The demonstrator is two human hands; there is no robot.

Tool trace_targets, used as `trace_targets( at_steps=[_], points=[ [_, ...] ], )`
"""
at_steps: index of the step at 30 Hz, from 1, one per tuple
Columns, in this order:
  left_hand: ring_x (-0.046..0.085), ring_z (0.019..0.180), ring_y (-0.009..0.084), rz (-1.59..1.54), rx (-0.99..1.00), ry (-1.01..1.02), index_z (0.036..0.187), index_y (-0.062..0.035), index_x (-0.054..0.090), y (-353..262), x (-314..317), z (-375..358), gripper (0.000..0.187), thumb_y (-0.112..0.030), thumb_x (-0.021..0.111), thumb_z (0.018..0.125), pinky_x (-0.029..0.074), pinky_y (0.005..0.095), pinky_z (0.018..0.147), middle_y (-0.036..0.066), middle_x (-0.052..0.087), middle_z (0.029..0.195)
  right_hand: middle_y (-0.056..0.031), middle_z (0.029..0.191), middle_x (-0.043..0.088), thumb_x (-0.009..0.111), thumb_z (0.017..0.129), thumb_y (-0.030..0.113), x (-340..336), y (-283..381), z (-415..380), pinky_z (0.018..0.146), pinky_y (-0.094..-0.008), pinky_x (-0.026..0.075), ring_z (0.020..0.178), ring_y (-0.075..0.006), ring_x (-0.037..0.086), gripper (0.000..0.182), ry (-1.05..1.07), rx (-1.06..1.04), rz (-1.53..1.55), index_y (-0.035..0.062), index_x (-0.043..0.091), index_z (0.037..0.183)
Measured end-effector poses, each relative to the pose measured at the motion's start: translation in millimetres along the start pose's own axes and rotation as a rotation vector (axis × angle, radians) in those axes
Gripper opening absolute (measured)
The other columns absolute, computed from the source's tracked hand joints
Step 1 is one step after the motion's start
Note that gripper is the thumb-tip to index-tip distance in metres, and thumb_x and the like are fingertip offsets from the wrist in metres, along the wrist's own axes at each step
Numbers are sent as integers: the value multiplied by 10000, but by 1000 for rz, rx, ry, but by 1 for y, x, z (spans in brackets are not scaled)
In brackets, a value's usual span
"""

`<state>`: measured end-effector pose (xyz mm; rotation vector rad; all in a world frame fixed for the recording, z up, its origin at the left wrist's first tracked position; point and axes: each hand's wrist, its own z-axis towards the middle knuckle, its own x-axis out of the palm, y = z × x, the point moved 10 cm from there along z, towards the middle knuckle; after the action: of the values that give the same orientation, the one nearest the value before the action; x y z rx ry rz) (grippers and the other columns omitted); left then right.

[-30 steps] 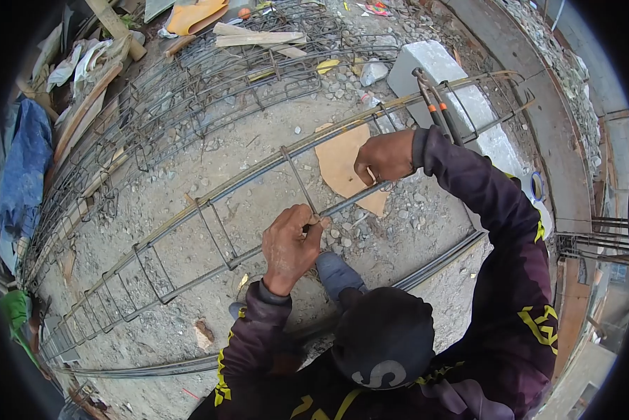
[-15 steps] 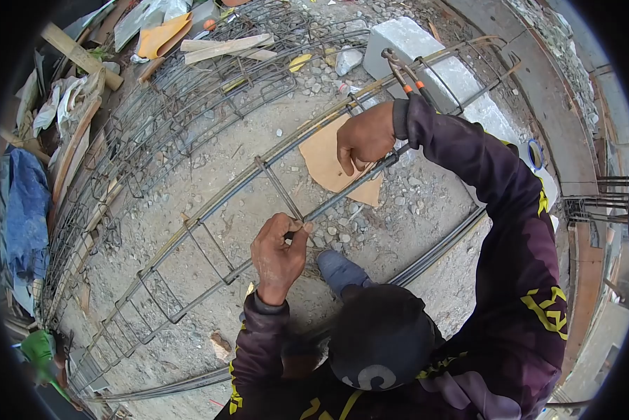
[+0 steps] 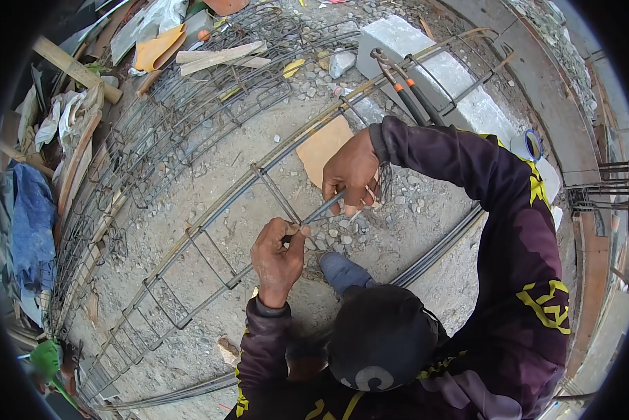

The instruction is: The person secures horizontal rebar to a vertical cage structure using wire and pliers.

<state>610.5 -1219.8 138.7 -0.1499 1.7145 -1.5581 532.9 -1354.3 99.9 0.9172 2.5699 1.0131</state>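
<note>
Left hand (image 3: 277, 260) pinched tight at a joint of the rebar cage (image 3: 232, 284), anything between its fingertips hidden; right hand (image 3: 353, 171) curled by the near bar, its grip unclear. Grey, rust-tinged, the cage slanted across gravelly ground (image 3: 209, 178). The dark cap (image 3: 381, 332) bore a C-like mark; yellow sleeve markings (image 3: 547, 308) were unreadable.

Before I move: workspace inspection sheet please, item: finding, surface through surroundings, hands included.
Surface: rough grey ground, loose stones.
Job's things: long narrow steel-bar cage with bent stirrups.
Clutter: flat tan sheet, pale wooden strips, orange-banded black-handled cutter.
Hands: left hand pinching near a stirrup; right hand at the cage's lower bar, grip unclear.
Cables: nothing seen.
Surroundings: crumpled blue tarp, large pale block.
</note>
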Motion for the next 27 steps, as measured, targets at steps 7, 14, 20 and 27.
trace_targets(
  at_steps=[7, 14, 20, 27],
  points=[
    [611, 641, 232, -19, 5, 1, 751, -7, 549, 3, 0, 0, 223, -21, 770, 779, 468, 323, 590, 116, 622, 724, -181, 850, 698, 735, 818, 235, -28, 40, -40, 774, -439, 521, 817, -348, 675, 385, -805, -156, -609, -10, 616, 1089],
    [614, 650, 228, -24, 2, 7, 753, 1, 540, 5, 1, -1, 230, 4, 768, 779, 469, 317, 589, 129, 616, 729, -213, 1096, 642, 670, 826, 111, 68, 34, -42, 899, -481, 480, 1036, -404, 608, 367, -1397, -137, -362, -45, 610, 1152],
    [583, 658, 205, -49, -14, 32, 752, 16, 532, -1, 3, 1, 227, 33, 755, 793, 447, 298, 586, 129, 607, 742, -149, 1120, 603, 672, 822, 85, 77, 24, -21, 954, -487, 426, 1082, -384, 554, 329, -1698, -211, -175, 53, 660, 1149],
    [565, 664, 170, 0, 58, 44, 761, 3, 536, -8, 3, 2, 225, 31, 754, 806, 441, 281, 590, 106, 609, 749, -117, 908, 640, 641, 843, 2, 76, -4, 29, 658, -368, 498, 743, -307, 625, 327, -1632, -631, 539, 43, 671, 1166]
  ],
)
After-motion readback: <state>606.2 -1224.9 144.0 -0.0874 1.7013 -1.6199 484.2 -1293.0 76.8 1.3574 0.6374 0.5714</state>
